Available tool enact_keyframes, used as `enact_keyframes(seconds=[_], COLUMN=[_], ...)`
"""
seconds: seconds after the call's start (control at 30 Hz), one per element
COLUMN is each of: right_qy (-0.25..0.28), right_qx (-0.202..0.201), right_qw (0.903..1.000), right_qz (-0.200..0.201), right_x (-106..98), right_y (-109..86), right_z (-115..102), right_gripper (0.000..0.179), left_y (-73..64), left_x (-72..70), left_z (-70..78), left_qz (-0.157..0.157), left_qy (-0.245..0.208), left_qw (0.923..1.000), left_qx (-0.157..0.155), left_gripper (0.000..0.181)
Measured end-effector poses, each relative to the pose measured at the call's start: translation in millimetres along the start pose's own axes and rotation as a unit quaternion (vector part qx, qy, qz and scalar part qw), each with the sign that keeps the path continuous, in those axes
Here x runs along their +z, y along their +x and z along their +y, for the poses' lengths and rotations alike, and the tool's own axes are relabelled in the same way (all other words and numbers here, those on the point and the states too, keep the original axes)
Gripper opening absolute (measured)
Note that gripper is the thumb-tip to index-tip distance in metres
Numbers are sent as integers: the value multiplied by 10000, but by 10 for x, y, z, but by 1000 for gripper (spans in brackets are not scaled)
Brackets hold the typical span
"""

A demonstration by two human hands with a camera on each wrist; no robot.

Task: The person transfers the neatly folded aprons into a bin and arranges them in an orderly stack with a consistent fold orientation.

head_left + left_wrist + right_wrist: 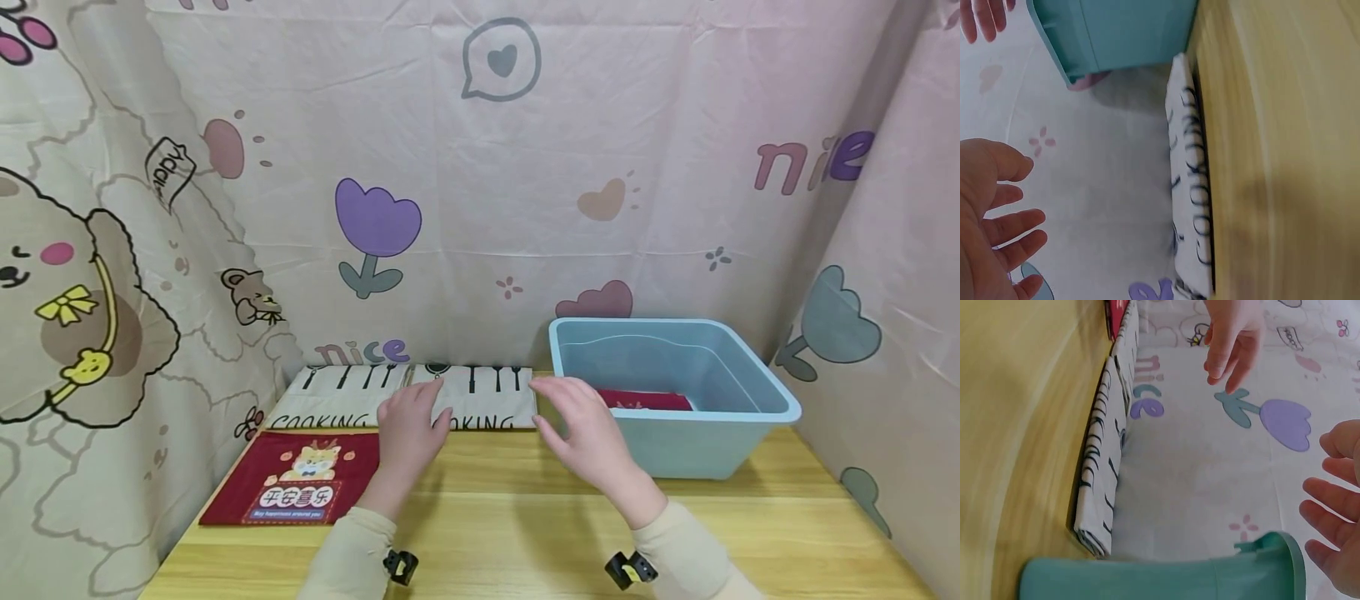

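Observation:
My left hand (405,437) is raised over the table with loosely bent fingers and nothing in them. Opposite it, my right hand (588,429) is held up in the same way near the bin, also holding nothing. Behind the hands, two folded white cloths printed with COOKING lie side by side along the back: one at left (330,398) and one at right (487,404), partly hidden by my left hand in the head view. A folded dark red cloth (232,492) with a cartoon animal and lettering lies at the front left of them.
A light blue plastic bin (667,450) stands at the right back, and another red cloth (652,402) shows inside it. The wooden table (495,533) ends at a patterned curtain (480,183) that hangs behind and on both sides.

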State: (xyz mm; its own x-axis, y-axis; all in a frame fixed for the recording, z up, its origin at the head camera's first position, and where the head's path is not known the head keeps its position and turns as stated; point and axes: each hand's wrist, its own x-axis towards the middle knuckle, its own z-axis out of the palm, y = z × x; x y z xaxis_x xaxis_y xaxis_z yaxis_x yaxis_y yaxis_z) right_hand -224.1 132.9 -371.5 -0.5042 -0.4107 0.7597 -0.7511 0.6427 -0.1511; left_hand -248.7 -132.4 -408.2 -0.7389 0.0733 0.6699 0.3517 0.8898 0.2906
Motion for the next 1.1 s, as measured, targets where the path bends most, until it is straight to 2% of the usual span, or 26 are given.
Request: enact_keyframes(seconds=[0.27,0.53,0.83,1.1], right_qy=[134,240,598,831], right_qx=[-130,-144,462,973], right_qw=[9998,9987,9932,9833], right_qz=[-78,-428,-889,-1292], right_x=[188,426,643,798], right_y=[-26,-46,-112,-188], right_z=[-126,-240,-329,-356], right_gripper=[46,46,47,48], left_y=[-57,-91,-172,-295], left_x=[-86,-177,-251,-321], left_z=[-274,-492,-779,-1042], left_qz=[-211,-508,-542,-1084], left_qy=[82,156,329,400], left_qw=[9995,9974,9969,9901], left_qx=[-224,-495,-469,-793], left_gripper=[49,48,47,51])
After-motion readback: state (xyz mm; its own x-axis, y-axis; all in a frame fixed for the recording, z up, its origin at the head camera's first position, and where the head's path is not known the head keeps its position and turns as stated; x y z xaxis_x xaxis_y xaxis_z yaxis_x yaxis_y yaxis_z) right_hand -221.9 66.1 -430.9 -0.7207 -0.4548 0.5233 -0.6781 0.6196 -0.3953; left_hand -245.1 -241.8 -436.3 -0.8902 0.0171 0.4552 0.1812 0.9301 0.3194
